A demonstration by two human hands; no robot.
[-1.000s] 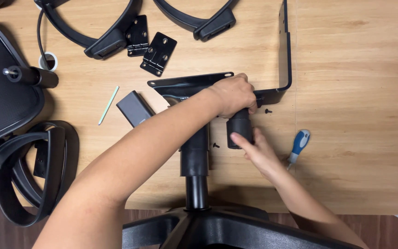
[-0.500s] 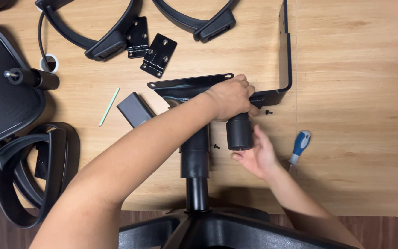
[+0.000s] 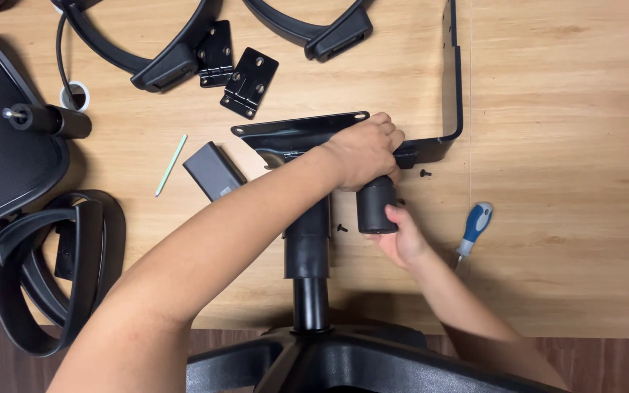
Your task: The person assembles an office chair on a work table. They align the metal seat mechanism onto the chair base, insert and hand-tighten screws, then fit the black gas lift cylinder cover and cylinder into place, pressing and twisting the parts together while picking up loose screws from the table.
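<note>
My left hand is gripping the black plate on top of the gas column, at twelve o'clock from the chair base. My right hand is cupping the black knob just under it. A screwdriver is lying at three o'clock, loose screws nearby.

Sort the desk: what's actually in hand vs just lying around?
In hand:
left hand on black metal seat plate
right hand holding black cylindrical knob
black gas-lift column

Lying about:
blue-handled screwdriver
two black hinge plates
curved black plastic armrests
grey rectangular box
</note>
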